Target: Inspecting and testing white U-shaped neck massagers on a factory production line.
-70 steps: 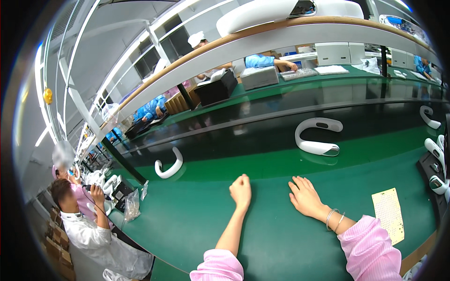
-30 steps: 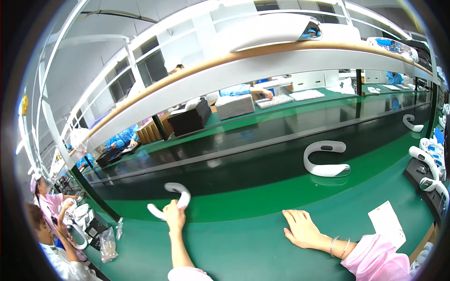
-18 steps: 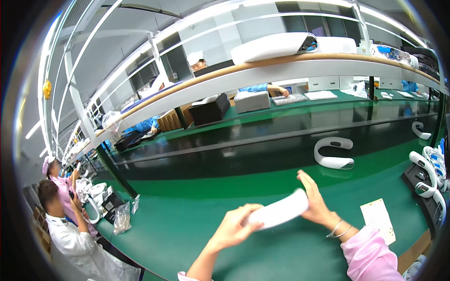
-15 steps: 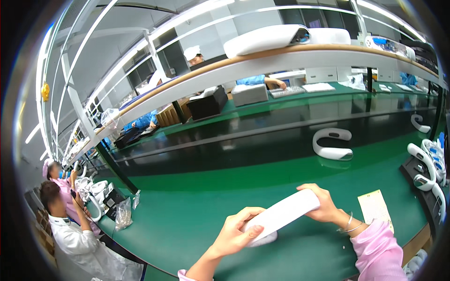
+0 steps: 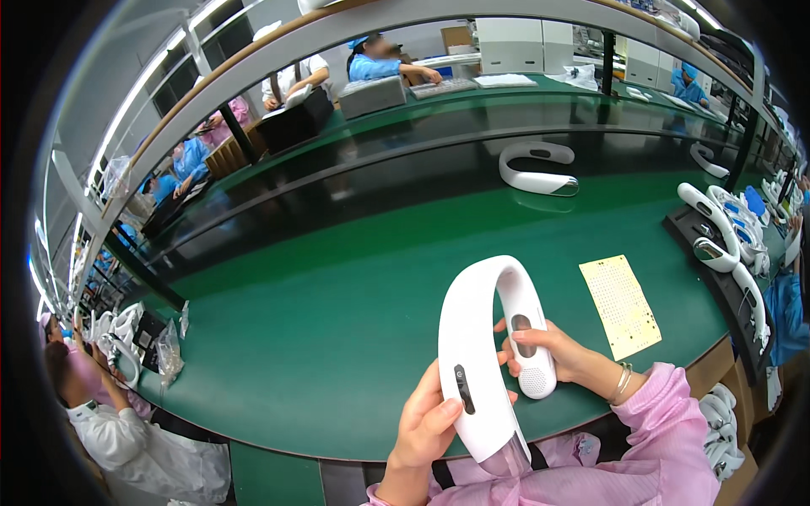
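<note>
The person's left hand (image 5: 426, 423) has its fingers wrapped round one arm of a white U-shaped device (image 5: 466, 316), thumb just beside a dark button panel (image 5: 464, 388), while the right hand's (image 5: 564, 352) fingers curl about the other arm, thumb across a dark oval patch (image 5: 521, 323). The device is held bend uppermost, above the green counter's (image 5: 337, 363) near edge; the step in hand looks like a two-handed look-over, and turning it would seem to call for steady support on both arms

Head-worn left fisheye; looks down, forward across green bench (image 5: 295, 337); fingers (image 5: 440, 417) near.
</note>
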The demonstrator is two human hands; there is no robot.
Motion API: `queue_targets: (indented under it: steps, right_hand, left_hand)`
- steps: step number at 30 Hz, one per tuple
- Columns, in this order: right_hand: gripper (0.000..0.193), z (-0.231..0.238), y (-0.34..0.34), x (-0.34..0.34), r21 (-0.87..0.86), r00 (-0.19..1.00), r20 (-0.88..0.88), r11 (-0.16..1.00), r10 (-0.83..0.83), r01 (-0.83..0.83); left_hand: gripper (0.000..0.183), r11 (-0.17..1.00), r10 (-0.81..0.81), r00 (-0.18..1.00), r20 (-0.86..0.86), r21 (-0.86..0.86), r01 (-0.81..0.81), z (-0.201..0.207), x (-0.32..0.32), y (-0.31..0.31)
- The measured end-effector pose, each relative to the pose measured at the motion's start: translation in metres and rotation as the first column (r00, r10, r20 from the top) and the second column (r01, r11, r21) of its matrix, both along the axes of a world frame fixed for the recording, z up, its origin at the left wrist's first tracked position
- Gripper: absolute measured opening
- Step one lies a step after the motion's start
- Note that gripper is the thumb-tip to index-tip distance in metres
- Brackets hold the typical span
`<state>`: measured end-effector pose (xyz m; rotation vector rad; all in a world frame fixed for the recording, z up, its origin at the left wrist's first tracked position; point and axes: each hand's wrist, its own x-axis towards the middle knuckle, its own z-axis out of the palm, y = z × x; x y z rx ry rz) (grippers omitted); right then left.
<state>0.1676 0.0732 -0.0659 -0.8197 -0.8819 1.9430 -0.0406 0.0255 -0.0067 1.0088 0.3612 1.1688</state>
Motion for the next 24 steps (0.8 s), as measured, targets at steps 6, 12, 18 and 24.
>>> queue_targets:
  steps: [6,12,18,24]
  right_hand:
    - [0.044,-0.006,0.002,0.000,0.019,0.998,0.044,0.999,0.049,-0.050]
    - [0.043,-0.003,0.001,-0.001,0.021,0.994,0.106,1.000,-0.007,0.005]
    - [0.043,-0.001,0.004,0.003,-0.001,0.993,0.118,1.000,-0.020,0.020]
    - [0.044,0.003,0.007,0.010,0.022,0.989,0.146,0.999,-0.027,0.024]
  left_hand:
    - [0.061,0.985,0.136,0.976,-0.171,-0.081,-0.151,0.011,0.011,-0.005]
    - [0.053,0.963,0.202,0.974,-0.104,-0.158,-0.217,0.005,0.005,-0.001]
    - [0.051,0.957,0.196,0.979,-0.064,-0.205,-0.205,0.006,0.011,0.008]
    - [0.051,0.959,0.256,0.942,-0.217,-0.063,-0.275,0.008,0.019,0.012]
